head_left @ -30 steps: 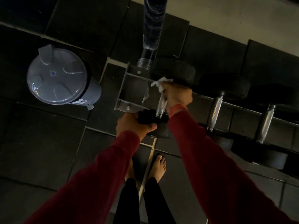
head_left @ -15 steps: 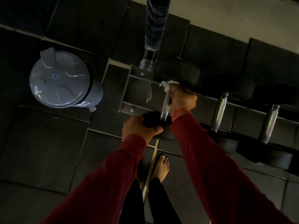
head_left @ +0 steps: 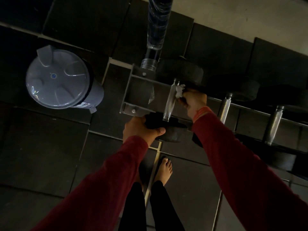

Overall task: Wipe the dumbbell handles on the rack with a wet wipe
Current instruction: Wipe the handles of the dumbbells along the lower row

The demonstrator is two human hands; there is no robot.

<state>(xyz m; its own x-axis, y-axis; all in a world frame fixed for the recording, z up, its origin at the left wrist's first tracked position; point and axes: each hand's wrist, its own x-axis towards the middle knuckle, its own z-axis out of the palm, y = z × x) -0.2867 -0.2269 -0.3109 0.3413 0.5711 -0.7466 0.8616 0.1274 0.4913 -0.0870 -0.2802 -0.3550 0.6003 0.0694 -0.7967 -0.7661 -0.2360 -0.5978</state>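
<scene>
While the wet wipe is being pinched as a small white wad in the fingers of the right hand, it is lying against the far end of the knurled handle of the leftmost dumbbell, which is sitting at the left end of the rack. The left hand is gripping the near rubber head of that dumbbell, thumb curled over its edge, seemingly steadying it.

Several things are looking risky. The wipe is bunched so tightly that it is probably touching only one side of the handle, so the underside may be going unwiped unless the dumbbell is turned. If the left hand is rolling the weight, it could be slipping off the rail towards the bare foot directly below. The wad could also be snagging and shredding on the knurling.

Counting: three dumbbells are showing on the rack, three metal handles, the middle one and the right one uncovered and well apart from the wipe; one wipe; two hands; one grey lidded bin standing on the floor mats well to the left; one clear bottle lying beyond the rack's end; only one foot is plainly showing
</scene>
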